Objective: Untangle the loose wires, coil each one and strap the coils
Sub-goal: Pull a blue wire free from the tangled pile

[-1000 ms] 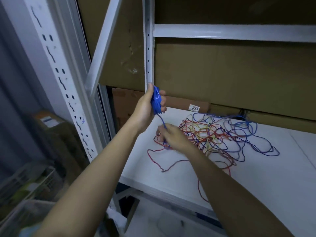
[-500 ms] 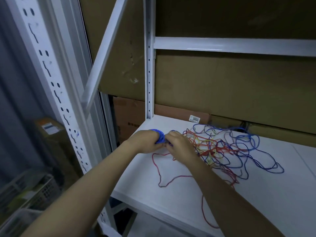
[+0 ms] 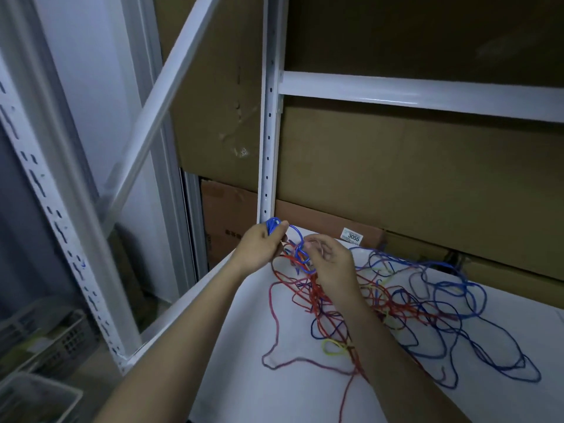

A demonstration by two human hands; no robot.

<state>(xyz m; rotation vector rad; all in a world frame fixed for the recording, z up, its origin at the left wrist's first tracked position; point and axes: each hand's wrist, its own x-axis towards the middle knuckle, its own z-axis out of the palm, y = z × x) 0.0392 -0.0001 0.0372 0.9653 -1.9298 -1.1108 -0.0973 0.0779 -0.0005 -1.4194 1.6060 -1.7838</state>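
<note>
Head view: white shelf (image 3: 244, 377) carries the tangled wires (image 3: 396, 303), now dragged nearer its front edge than before. Left hand (image 3: 259, 250) grips the blue coil (image 3: 272, 225), lifted slightly since; right hand (image 3: 331, 264), fingers curled, pinches a blue loop (image 3: 300, 250) beside it.

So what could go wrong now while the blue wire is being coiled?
1. The blue wire runs into the tangle of red and yellow wires; pulling may tighten knots.
2. The left hand grips the blue coil only at its edge; loops may slip loose.
3. A red strand hangs over the shelf front and may snag.
</note>
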